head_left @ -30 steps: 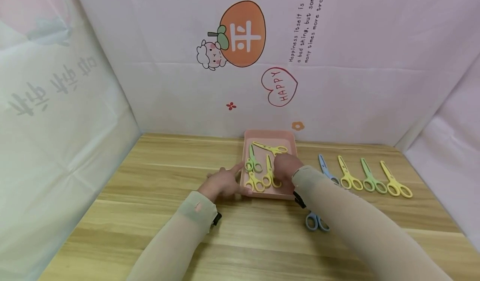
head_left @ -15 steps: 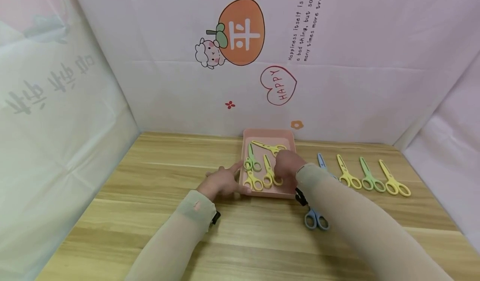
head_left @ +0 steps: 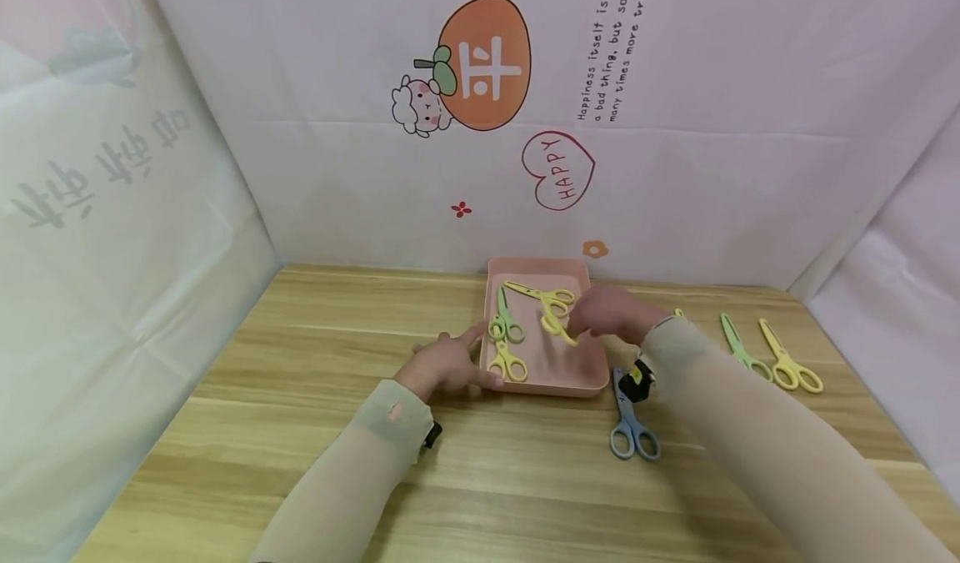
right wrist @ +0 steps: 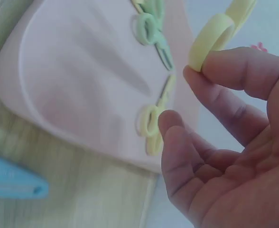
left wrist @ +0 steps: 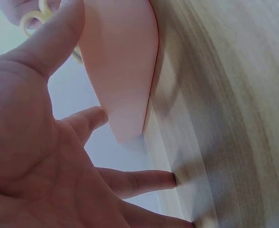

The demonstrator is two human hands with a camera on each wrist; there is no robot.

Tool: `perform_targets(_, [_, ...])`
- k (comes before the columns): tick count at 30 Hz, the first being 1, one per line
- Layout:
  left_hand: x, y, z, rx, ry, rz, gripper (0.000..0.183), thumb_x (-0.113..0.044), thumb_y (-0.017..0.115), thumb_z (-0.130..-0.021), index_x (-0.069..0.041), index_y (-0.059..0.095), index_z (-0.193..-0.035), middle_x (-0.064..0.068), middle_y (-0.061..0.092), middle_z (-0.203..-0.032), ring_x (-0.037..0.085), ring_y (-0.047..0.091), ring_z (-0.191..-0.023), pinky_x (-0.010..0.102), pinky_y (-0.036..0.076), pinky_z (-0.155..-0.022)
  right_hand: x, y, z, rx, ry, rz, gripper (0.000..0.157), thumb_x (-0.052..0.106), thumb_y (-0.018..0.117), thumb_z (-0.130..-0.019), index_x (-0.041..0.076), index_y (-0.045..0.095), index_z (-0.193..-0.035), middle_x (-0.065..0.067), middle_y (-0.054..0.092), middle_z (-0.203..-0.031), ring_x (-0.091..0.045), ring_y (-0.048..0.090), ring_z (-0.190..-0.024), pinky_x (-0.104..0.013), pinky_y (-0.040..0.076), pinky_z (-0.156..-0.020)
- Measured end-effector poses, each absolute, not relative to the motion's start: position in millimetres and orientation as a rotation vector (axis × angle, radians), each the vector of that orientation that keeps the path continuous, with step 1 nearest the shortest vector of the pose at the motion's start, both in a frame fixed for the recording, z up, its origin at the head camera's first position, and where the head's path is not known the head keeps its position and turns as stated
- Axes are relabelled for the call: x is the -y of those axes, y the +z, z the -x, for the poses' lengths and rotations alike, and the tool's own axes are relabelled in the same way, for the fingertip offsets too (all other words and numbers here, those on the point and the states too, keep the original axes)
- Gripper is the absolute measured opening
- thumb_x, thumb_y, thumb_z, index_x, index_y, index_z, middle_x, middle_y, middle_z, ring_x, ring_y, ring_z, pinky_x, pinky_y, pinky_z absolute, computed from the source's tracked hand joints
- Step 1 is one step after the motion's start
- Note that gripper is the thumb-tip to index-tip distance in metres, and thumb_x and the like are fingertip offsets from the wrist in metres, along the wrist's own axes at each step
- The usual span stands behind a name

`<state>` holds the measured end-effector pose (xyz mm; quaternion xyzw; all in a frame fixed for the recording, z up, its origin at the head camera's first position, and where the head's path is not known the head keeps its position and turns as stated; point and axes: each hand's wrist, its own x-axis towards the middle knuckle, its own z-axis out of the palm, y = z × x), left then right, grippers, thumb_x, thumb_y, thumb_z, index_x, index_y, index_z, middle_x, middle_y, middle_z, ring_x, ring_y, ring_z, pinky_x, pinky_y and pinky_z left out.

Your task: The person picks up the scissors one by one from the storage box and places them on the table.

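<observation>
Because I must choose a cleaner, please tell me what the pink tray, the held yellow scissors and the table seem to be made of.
Pink tray: probably smooth, matte plastic; even colour, rounded corners. Held yellow scissors: handle likely plastic, thick rounded loop, dull sheen; blade material unclear. Table: wood or wood-look laminate; striped grain, soft sheen.

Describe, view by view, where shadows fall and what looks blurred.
Head: the yellow scissors in the right hand look slightly smeared, with a soft shadow in the pink tray. Left wrist: dim shadows fall on the wooden tabletop beside the left hand. Right wrist: soft shadows streak the tray's floor; the blue scissors look blurred.
</observation>
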<state>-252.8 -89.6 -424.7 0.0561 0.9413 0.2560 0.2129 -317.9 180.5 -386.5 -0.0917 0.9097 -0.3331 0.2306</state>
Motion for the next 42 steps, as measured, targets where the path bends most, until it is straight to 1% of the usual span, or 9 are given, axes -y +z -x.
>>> perform_targets(2, [89.6,-424.4,253.1,-2.610,0.716,-0.149,0.106,-0.062,0.074,-0.063,-0.044,0.013,-0.148,0.028,0.016,-0.148,0.067,0.004,-0.121,0.068,0.015,-0.097,-190.2,-383.3,317.4,-2.483,-0.967,0.230,0.026,0.014,0.072,-0.075,0.004,0.073,-0.098,-0.014,0.060,-0.119,-0.023,0.057,-0.101,-0.044,0.049,-0.082])
perform_targets(4, [89.5,-424.3,253.4,-2.610,0.716,-0.145,0.106,-0.062,0.074,-0.063,-0.044,0.013,-0.148,0.029,0.015,-0.148,0.068,0.004,-0.121,0.068,0.015,-0.097,-199.7,-379.0,315.3,-2.468,-0.982,0.224,0.033,0.017,0.072,-0.077,0.002,0.070,-0.106,-0.017,0.056,-0.125,-0.026,0.054,-0.107,-0.045,0.047,-0.085])
perform_targets(8, [89.0,-423.8,253.1,-2.606,0.727,-0.140,0.106,-0.061,0.074,-0.063,-0.044,0.013,-0.148,0.029,0.015,-0.148,0.067,0.003,-0.121,0.068,0.013,-0.097,-220.0,-371.3,307.6,-2.463,-0.960,0.253,0.031,0.019,0.066,-0.083,0.002,0.069,-0.109,-0.019,0.052,-0.129,-0.029,0.052,-0.110,-0.045,0.045,-0.087])
perform_targets(15, [88.6,-423.9,252.1,-2.613,0.723,-0.139,0.105,-0.060,0.075,-0.064,-0.043,0.014,-0.148,0.027,0.019,-0.148,0.065,0.004,-0.123,0.068,0.015,-0.097,-257.5,-371.1,291.4,-2.532,-0.942,0.329,0.017,0.017,0.065,-0.085,0.004,0.073,-0.094,-0.024,0.050,-0.130,-0.036,0.051,-0.113,-0.044,0.047,-0.084])
perform_targets(21, [88.4,-423.6,251.3,-2.619,0.713,-0.155,0.105,-0.061,0.074,-0.064,-0.042,0.014,-0.149,0.027,0.020,-0.147,0.064,0.005,-0.124,0.068,0.015,-0.097,-287.4,-382.6,270.7,-2.645,-0.822,0.404,0.009,0.017,0.066,-0.083,0.012,0.073,-0.081,-0.024,0.056,-0.123,-0.041,0.049,-0.113,-0.044,0.047,-0.081])
perform_targets(27, [88.3,-423.9,251.5,-2.614,0.712,-0.155,0.105,-0.061,0.074,-0.064,-0.043,0.013,-0.148,0.028,0.017,-0.148,0.066,0.005,-0.123,0.067,0.015,-0.098,-306.3,-391.5,246.6,-2.700,-0.720,0.502,0.013,0.017,0.069,-0.080,0.019,0.069,-0.067,-0.019,0.060,-0.117,-0.039,0.053,-0.108,-0.049,0.045,-0.081])
perform_targets(31, [88.4,-423.9,251.3,-2.612,0.719,-0.158,0.105,-0.060,0.074,-0.064,-0.043,0.013,-0.148,0.027,0.017,-0.148,0.066,0.005,-0.123,0.067,0.015,-0.097,-316.2,-393.7,231.0,-2.671,-0.659,0.630,0.017,0.016,0.069,-0.077,0.023,0.066,-0.063,-0.011,0.063,-0.113,-0.034,0.055,-0.108,-0.043,0.044,-0.079])
perform_targets(37, [88.3,-422.8,250.6,-2.611,0.729,-0.150,0.105,-0.060,0.075,-0.065,-0.043,0.014,-0.148,0.027,0.016,-0.148,0.066,0.004,-0.123,0.068,0.015,-0.097,-329.4,-397.8,213.7,-2.618,-0.586,0.740,0.018,0.018,0.073,-0.073,0.023,0.062,-0.059,-0.007,0.064,-0.107,-0.033,0.057,-0.103,-0.033,0.044,-0.072])
perform_targets(42, [88.3,-422.3,250.5,-2.604,0.734,-0.151,0.105,-0.059,0.075,-0.065,-0.043,0.014,-0.148,0.027,0.017,-0.148,0.065,0.004,-0.124,0.068,0.014,-0.097,-336.2,-403.0,203.0,-2.633,-0.526,0.722,0.021,0.016,0.074,-0.067,0.022,0.058,-0.055,-0.001,0.065,-0.100,-0.030,0.058,-0.097,-0.047,0.045,-0.078])
